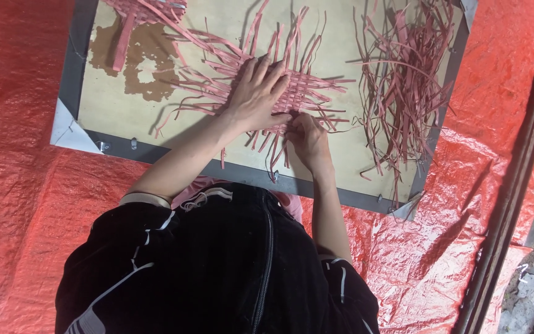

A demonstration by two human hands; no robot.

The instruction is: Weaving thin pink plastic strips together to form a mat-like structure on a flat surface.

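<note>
Woven pink mat [251, 86] under both hands

You have two hands in view: your left hand [258, 93] and your right hand [307, 139]. There is one board [118, 108] with a grey frame, and it shows two white corner pieces, one at the near left [69, 130] and one at the near right [406, 209]. On it you can count two woven pieces of pink strips: one mat [304, 93] under your hands and one partly cut off at the far left edge [140, 9]. There is one loose heap of pink strips [403, 80]; the single strips in it are too tangled to count. One red tarp [20, 185] lies beneath everything.
</note>
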